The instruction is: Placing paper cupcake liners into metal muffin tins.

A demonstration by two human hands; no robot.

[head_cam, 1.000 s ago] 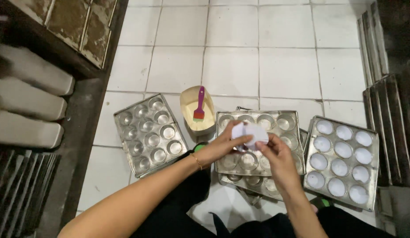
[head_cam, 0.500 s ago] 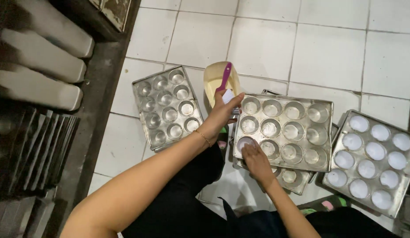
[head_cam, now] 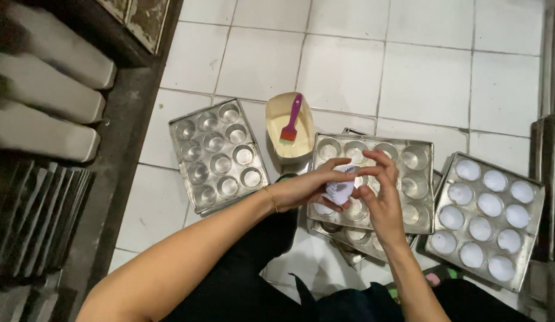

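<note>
My left hand (head_cam: 310,186) and my right hand (head_cam: 379,191) meet over the middle muffin tray (head_cam: 417,179), both holding a stack of white paper cupcake liners (head_cam: 340,188). My right fingers pinch at the top edge of the stack. The middle tray's cups look bare metal apart from one white liner at its near left corner. It rests on further trays stacked beneath it.
An unlined muffin tray (head_cam: 218,156) lies on the white tiled floor to the left. A tray (head_cam: 486,217) with white liners in every cup lies to the right. A cream tub (head_cam: 289,128) holds a purple brush (head_cam: 291,118). Dark racks stand at both sides.
My right hand has lifted from the near left cup of the middle tray, and my left hand has come back from near the tub. Both now meet on the liner stack.
</note>
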